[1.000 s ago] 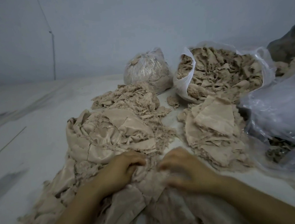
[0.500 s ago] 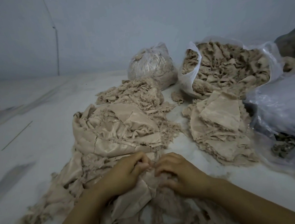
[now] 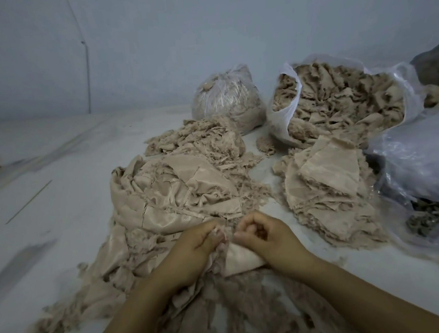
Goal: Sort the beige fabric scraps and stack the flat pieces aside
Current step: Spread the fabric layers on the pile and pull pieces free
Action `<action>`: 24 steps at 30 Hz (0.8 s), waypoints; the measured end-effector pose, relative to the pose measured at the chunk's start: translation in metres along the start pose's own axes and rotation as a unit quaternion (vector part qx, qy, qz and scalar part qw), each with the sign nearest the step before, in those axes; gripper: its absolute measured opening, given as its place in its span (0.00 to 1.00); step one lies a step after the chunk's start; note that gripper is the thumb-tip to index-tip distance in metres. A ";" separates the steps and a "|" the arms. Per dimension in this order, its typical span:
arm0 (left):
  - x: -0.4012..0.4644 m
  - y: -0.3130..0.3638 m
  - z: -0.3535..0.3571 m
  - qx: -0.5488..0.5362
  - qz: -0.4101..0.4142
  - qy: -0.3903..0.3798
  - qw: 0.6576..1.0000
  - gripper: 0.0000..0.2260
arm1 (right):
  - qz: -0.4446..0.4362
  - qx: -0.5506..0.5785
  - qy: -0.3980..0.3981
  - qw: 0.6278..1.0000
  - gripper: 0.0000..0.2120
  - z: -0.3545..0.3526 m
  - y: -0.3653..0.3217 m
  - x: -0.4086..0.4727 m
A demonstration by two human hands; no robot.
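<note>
Scrap [image 3: 242, 256], beige, smooth-faced, at the near edge of the unsorted heap [image 3: 173, 196] — left hand [image 3: 193, 250] and right hand [image 3: 268, 237] both pinching its top edge, fingers curled — likely light, limp, fray-prone; best taken by corners, with the flat stack [image 3: 327, 184] lying right of the heap.

Beige fabric scraps [image 3: 178, 195] lie on a pale grey-white surface [image 3: 58, 205], some in clear plastic bags [image 3: 407, 91].
</note>
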State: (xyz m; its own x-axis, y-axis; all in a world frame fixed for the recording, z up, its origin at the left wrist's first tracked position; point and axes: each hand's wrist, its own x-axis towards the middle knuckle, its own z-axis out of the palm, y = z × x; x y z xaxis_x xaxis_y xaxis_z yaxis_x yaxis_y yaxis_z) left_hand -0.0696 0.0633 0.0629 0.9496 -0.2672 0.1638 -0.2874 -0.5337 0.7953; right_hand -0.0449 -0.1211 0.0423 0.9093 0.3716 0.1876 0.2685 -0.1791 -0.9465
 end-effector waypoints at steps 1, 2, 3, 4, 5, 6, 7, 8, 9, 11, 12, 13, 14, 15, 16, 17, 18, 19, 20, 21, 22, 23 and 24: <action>0.003 -0.002 0.002 0.014 0.002 0.012 1.000 0.11 | 0.002 -0.017 0.013 1.000 0.07 0.001 -0.001 0.001; 0.007 -0.007 0.003 0.036 -0.002 0.033 0.999 0.10 | 0.003 -0.026 0.051 0.998 0.09 0.000 -0.001 0.002; 0.009 -0.013 0.002 0.065 -0.011 0.058 0.996 0.10 | 0.010 -0.013 0.106 0.994 0.10 -0.005 -0.001 0.004; 0.010 -0.018 0.000 0.086 -0.020 0.079 0.993 0.10 | 0.019 0.031 0.157 0.987 0.10 -0.012 -0.003 0.005; 0.011 -0.023 -0.002 0.094 -0.027 0.088 0.991 0.10 | 0.027 0.089 0.186 0.978 0.10 -0.019 -0.005 0.005; 0.011 -0.026 -0.002 0.097 -0.028 0.085 0.991 0.11 | 0.035 0.130 0.187 0.973 0.09 -0.025 -0.007 0.005; 0.012 -0.027 -0.001 0.100 -0.025 0.079 0.992 0.12 | 0.038 0.133 0.157 0.978 0.09 -0.028 -0.008 0.002; 0.013 -0.027 0.001 0.098 -0.022 0.079 0.992 0.12 | 0.034 0.099 0.100 0.989 0.08 -0.028 -0.009 -0.001; 0.015 -0.026 0.004 0.093 -0.025 0.087 0.992 0.12 | 0.022 0.058 0.026 0.998 0.06 -0.024 -0.010 -0.005; 0.022 -0.022 0.007 0.075 -0.039 0.116 0.990 0.12 | -0.014 -0.058 -0.122 0.991 0.11 -0.012 -0.008 -0.014; 0.025 -0.020 0.009 0.061 -0.047 0.131 0.988 0.13 | -0.049 -0.142 -0.164 0.975 0.16 -0.007 -0.002 -0.016; 0.028 -0.017 0.010 0.044 -0.057 0.144 0.987 0.13 | -0.083 -0.220 -0.174 0.956 0.19 -0.002 0.004 -0.016; 0.030 -0.014 0.011 0.023 -0.067 0.156 0.985 0.14 | -0.112 -0.277 -0.160 0.941 0.19 0.002 0.010 -0.015; 0.032 -0.012 0.011 -0.004 -0.078 0.165 0.983 0.13 | -0.125 -0.302 -0.125 0.937 0.17 0.004 0.012 -0.015; 0.034 -0.011 0.012 -0.036 -0.091 0.169 0.981 0.12 | -0.132 -0.298 -0.083 0.942 0.14 0.006 0.013 -0.014; 0.035 -0.010 0.012 -0.071 -0.108 0.171 0.977 0.11 | -0.130 -0.274 -0.045 0.952 0.10 0.006 0.014 -0.014; 0.037 -0.009 0.012 -0.104 -0.126 0.175 0.971 0.11 | -0.128 -0.250 -0.005 0.960 0.08 0.006 0.013 -0.013; 0.038 -0.009 0.012 -0.129 -0.146 0.180 0.964 0.12 | -0.128 -0.230 0.032 0.964 0.09 0.007 0.013 -0.014; 0.040 -0.009 0.013 -0.148 -0.159 0.188 0.958 0.13 | -0.132 -0.218 0.067 0.965 0.10 0.008 0.011 -0.015; 0.042 -0.009 0.013 -0.164 -0.168 0.197 0.952 0.13 | -0.130 -0.212 0.070 0.966 0.13 0.009 0.008 -0.018; 0.044 -0.009 0.014 -0.181 -0.172 0.206 0.946 0.12 | -0.118 -0.228 0.050 0.965 0.18 0.011 0.005 -0.020; 0.045 -0.007 0.016 -0.197 -0.173 0.213 0.941 0.12 | -0.112 -0.260 0.007 0.959 0.22 0.013 0.005 -0.022; 0.047 -0.005 0.017 -0.209 -0.173 0.217 0.938 0.12 | -0.111 -0.300 -0.030 0.947 0.23 0.017 0.008 -0.023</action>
State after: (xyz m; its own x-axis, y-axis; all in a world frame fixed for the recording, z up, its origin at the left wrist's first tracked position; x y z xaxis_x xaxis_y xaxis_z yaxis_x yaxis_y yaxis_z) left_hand -0.0257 0.0396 0.0562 0.9644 0.2643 0.0047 0.0345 -0.1435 0.9890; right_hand -0.0692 -0.1157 0.0258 0.7939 0.5090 0.3327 0.6002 -0.5686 -0.5625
